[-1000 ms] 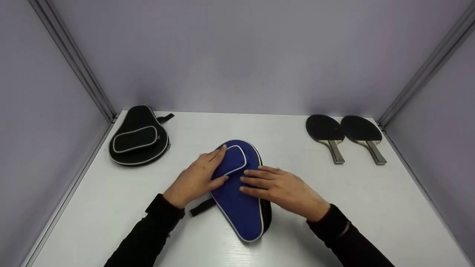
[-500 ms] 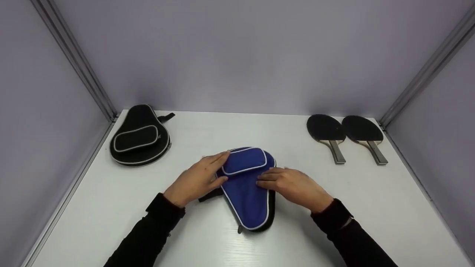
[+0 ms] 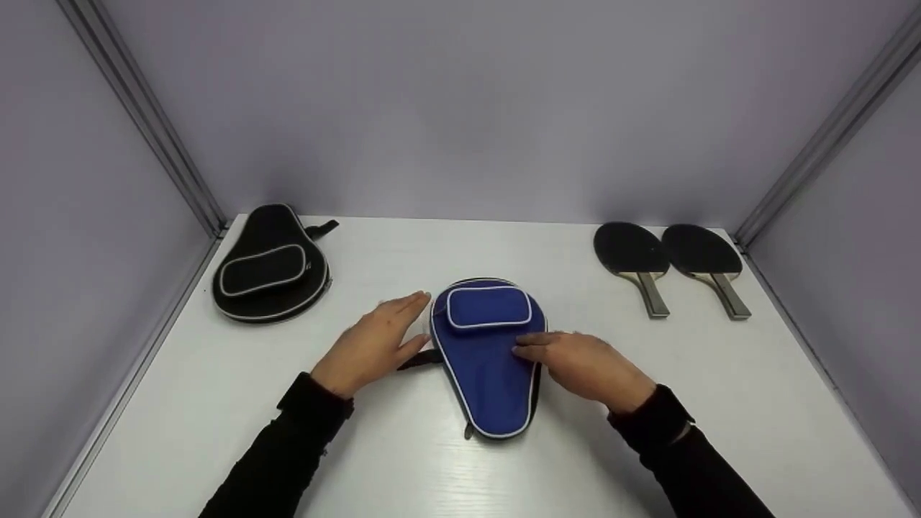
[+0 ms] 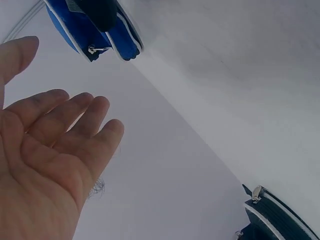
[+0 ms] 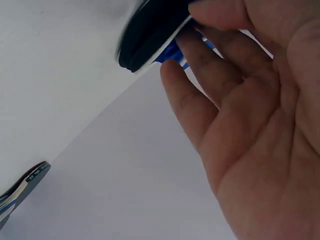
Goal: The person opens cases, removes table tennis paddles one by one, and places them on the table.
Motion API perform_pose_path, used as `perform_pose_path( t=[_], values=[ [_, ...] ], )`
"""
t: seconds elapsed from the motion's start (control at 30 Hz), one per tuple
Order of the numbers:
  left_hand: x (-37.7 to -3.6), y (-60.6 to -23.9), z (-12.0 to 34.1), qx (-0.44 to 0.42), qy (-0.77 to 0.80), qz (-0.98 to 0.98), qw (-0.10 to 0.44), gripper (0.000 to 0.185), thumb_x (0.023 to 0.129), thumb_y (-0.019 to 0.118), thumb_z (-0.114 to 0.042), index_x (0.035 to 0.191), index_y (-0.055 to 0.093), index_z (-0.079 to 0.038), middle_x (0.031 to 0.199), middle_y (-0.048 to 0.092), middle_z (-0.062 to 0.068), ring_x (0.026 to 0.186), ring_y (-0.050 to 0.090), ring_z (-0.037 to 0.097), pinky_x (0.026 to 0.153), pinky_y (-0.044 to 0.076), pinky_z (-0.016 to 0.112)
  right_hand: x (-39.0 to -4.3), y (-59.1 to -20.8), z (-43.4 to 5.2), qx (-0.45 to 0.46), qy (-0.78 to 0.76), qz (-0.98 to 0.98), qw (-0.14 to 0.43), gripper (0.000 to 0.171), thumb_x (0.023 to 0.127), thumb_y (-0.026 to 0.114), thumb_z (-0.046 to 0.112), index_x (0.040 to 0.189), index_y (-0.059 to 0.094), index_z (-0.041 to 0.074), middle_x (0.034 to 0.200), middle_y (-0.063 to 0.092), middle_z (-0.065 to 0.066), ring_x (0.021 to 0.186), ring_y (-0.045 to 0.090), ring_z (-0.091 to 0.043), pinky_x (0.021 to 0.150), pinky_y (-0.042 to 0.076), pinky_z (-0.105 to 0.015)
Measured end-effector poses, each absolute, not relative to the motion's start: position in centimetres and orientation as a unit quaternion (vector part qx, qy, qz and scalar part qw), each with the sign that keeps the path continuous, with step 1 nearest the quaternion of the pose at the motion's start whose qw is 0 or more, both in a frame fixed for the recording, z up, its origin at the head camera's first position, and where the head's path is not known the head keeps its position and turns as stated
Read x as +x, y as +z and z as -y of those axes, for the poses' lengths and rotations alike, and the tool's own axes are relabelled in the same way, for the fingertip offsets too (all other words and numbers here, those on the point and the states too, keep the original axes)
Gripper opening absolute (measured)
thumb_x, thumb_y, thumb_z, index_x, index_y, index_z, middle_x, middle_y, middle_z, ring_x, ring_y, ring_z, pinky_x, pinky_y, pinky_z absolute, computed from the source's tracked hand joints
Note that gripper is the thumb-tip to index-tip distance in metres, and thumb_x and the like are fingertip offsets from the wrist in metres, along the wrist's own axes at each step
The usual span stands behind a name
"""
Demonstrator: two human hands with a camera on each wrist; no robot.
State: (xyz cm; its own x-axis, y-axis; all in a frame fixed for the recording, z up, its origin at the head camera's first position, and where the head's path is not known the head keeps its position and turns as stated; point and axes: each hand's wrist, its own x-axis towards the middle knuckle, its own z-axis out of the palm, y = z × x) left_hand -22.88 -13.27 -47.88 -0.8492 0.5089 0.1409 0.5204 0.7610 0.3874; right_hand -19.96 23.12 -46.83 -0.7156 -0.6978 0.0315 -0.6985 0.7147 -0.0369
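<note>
A blue table tennis bat case [image 3: 496, 381] with white piping lies flat, pocket side up, its narrow end toward me. My left hand [image 3: 374, 342] is held just off its left edge, fingers straight and thumb apart; in the left wrist view the palm [image 4: 45, 160] holds nothing. My right hand [image 3: 586, 367] rests its fingertips on the top of the case at the right edge. In the right wrist view its fingers [image 5: 200, 107] are extended over the blue cover, the thumb beside the black side wall [image 5: 150, 37]. A short black strap [image 3: 421, 359] sticks out at left.
A black bat case [image 3: 266, 270] with a pocket lies at the back left of the white table [image 3: 446, 248]. Two black table tennis bats [image 3: 629, 248] lie side by side at the back right. Grey walls [image 3: 460, 108] enclose the table at the back and sides.
The blue case has turned to stand nearly straight and shifted slightly right. My left hand has come off it and moved a little left. My right hand has slid right with the case's edge.
</note>
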Motion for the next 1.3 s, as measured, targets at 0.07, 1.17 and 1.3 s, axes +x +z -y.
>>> perform_pose_path(
  t=[0.07, 1.17, 1.3],
  values=[
    [-23.0, -47.9, 13.4, -0.268, -0.199, 0.943, 0.020, 0.070, 0.119, 0.072, -0.031, 0.177, 0.048, -0.002, 0.181, 0.054, 0.023, 0.166, 0.057, 0.044, 0.130, 0.055, 0.069, -19.4, -46.7, -22.4, 0.377, 0.039, 0.926, -0.001, 0.045, 0.108, 0.067, -0.006, 0.148, 0.081, 0.009, 0.154, 0.081, -0.011, 0.136, 0.082, -0.033, 0.107, 0.072, -0.052],
    [-23.6, -48.1, 15.1, -0.222, -0.172, 0.959, 0.043, 0.075, 0.119, 0.071, -0.031, 0.175, 0.044, 0.009, 0.181, 0.050, 0.031, 0.171, 0.050, 0.050, 0.141, 0.044, 0.063, -18.5, -47.3, -20.4, 0.322, 0.025, 0.941, -0.104, 0.079, 0.106, 0.088, 0.047, 0.163, 0.066, -0.003, 0.171, 0.064, -0.026, 0.159, 0.065, -0.044, 0.127, 0.060, -0.058],
    [-23.6, -48.0, 15.2, -0.222, -0.166, 0.960, 0.046, 0.073, 0.119, 0.071, -0.030, 0.175, 0.044, 0.010, 0.181, 0.050, 0.031, 0.170, 0.051, 0.049, 0.140, 0.045, 0.062, -19.4, -47.4, -21.4, 0.315, 0.026, 0.945, -0.088, 0.075, 0.107, 0.087, 0.044, 0.160, 0.067, -0.005, 0.168, 0.065, -0.029, 0.156, 0.067, -0.046, 0.125, 0.062, -0.058]
  ],
)
